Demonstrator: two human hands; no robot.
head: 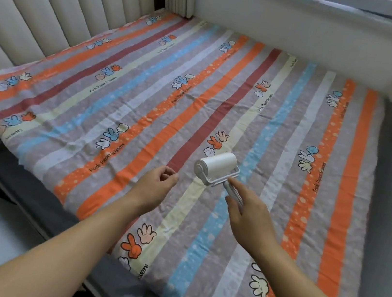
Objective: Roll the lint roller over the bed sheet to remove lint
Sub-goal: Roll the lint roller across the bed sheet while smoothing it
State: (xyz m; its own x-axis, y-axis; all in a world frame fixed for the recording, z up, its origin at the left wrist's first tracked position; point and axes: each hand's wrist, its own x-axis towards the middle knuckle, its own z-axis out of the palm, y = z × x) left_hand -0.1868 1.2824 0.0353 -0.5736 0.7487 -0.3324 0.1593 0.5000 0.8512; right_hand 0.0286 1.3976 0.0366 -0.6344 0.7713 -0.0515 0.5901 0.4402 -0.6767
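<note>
Head cam: white lint roller (216, 168) was near the middle of the striped orange, blue and grey bed sheet (147, 90), right hand (248, 214) gripping its thin white handle (231, 189). Couldn't tell if it touched. Left hand (156, 183) hung beside it, fingers loosely curled, holding nothing.

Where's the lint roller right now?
In the head view, just right of centre, the lint roller is over the bed sheet, its handle held by the right hand, with the left hand just to its left.
</note>
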